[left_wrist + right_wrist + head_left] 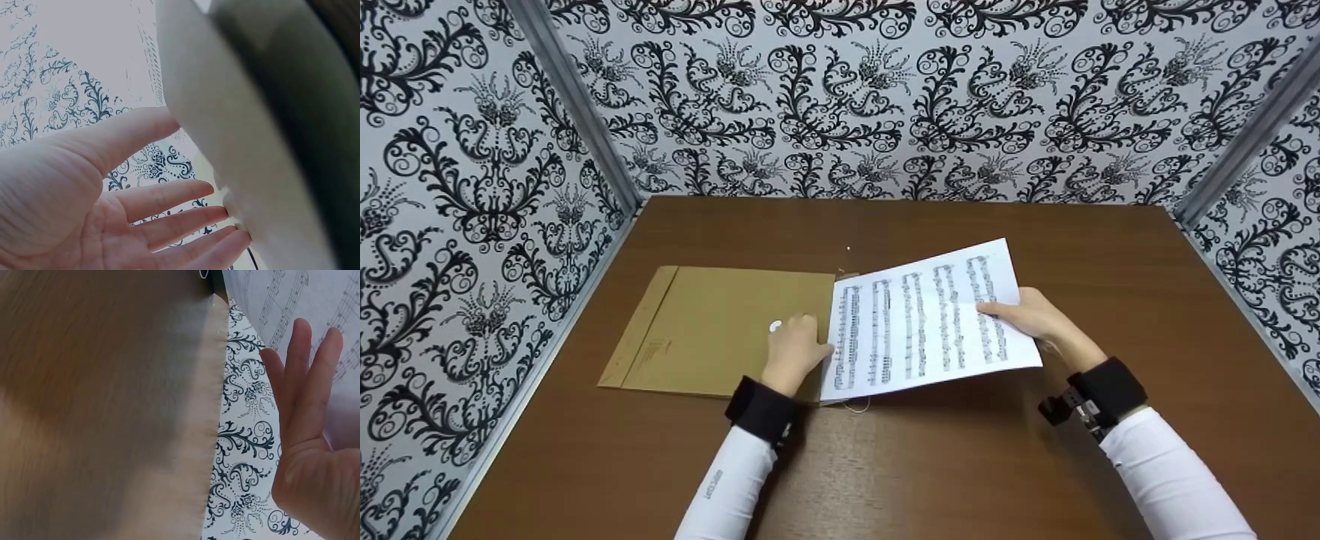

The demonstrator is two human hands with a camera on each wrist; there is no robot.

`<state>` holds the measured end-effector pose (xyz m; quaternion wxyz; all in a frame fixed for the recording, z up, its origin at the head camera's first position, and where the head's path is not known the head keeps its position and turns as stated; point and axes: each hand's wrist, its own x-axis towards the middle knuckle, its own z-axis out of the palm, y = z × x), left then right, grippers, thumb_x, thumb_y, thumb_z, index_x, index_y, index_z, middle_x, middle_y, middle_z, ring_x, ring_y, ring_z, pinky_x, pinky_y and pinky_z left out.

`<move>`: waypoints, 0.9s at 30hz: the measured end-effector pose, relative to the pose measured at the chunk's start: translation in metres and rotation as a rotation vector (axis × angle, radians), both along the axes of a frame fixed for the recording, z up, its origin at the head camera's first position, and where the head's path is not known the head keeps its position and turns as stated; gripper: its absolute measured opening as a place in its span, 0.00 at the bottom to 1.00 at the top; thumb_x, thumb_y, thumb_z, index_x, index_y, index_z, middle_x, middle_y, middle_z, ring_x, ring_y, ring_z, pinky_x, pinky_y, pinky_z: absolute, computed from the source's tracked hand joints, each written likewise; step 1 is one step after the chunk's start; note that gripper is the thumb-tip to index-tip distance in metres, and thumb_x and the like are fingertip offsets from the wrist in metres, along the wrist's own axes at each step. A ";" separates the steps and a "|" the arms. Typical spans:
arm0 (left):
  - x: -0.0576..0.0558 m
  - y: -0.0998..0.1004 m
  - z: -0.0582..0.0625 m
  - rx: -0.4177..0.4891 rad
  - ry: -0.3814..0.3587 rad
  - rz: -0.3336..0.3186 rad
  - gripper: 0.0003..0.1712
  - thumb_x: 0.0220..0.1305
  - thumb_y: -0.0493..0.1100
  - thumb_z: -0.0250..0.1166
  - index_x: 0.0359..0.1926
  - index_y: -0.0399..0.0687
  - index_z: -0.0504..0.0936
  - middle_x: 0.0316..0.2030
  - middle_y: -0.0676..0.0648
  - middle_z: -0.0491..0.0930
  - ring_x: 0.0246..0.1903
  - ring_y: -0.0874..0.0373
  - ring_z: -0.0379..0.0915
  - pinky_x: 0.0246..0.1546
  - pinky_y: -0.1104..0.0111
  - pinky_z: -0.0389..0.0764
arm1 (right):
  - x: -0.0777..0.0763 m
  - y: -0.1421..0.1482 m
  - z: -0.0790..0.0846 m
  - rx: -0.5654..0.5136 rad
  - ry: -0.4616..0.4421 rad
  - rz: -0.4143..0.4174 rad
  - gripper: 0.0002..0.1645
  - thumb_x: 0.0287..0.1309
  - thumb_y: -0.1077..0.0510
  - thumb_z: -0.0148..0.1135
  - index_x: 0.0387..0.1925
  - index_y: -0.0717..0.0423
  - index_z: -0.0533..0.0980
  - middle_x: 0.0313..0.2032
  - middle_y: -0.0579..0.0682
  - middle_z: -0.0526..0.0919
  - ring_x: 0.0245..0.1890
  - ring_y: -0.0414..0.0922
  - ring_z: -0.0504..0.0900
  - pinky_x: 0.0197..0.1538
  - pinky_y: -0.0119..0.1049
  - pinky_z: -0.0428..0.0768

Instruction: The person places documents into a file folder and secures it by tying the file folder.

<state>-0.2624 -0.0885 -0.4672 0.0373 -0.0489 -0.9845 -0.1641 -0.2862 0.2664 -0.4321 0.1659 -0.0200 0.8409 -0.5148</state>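
A brown envelope [735,330] lies flat on the table, a white button disc [775,325] on its face. My left hand [795,345] rests on the envelope near its right edge, thumb toward the paper. Its fingers [174,219] look fairly straight in the left wrist view, tips against a pale surface. My right hand [1031,319] pinches the right side of the white sheet music [915,330], thumb on top, other fingers underneath. That side is raised off the table. The sheet's left edge meets the envelope's right edge; I cannot tell whether part of it is inside.
A thin string loop [858,407] shows below the sheet's lower left corner. The brown wooden table [930,465] is bounded by black-and-white patterned walls [870,97] at the back and sides. Each wrist wears a black camera band [1106,386].
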 end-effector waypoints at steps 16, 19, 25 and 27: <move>0.001 0.003 0.007 0.092 0.023 -0.026 0.06 0.58 0.37 0.68 0.29 0.35 0.84 0.37 0.34 0.88 0.37 0.36 0.86 0.38 0.47 0.83 | -0.003 0.001 -0.009 -0.014 -0.001 -0.020 0.30 0.71 0.53 0.61 0.62 0.74 0.70 0.28 0.40 0.86 0.25 0.36 0.88 0.30 0.30 0.86; 0.002 0.002 0.010 0.109 0.024 -0.035 0.06 0.59 0.35 0.67 0.30 0.34 0.84 0.37 0.34 0.88 0.37 0.36 0.86 0.38 0.47 0.84 | -0.003 0.001 -0.010 -0.038 -0.014 -0.021 0.31 0.71 0.52 0.60 0.63 0.74 0.70 0.28 0.40 0.87 0.25 0.36 0.88 0.31 0.30 0.87; 0.002 0.001 0.013 0.109 0.034 -0.033 0.06 0.60 0.35 0.66 0.30 0.35 0.84 0.37 0.34 0.88 0.37 0.37 0.86 0.38 0.47 0.84 | -0.001 -0.001 -0.009 -0.056 -0.033 -0.028 0.32 0.72 0.52 0.60 0.64 0.73 0.68 0.29 0.39 0.87 0.26 0.36 0.89 0.32 0.29 0.87; 0.003 0.001 0.014 0.098 0.045 -0.033 0.06 0.61 0.35 0.66 0.29 0.36 0.84 0.36 0.34 0.89 0.36 0.37 0.86 0.37 0.47 0.83 | 0.000 -0.002 -0.008 -0.046 -0.028 -0.017 0.32 0.72 0.52 0.60 0.65 0.73 0.68 0.29 0.39 0.87 0.26 0.36 0.88 0.32 0.29 0.86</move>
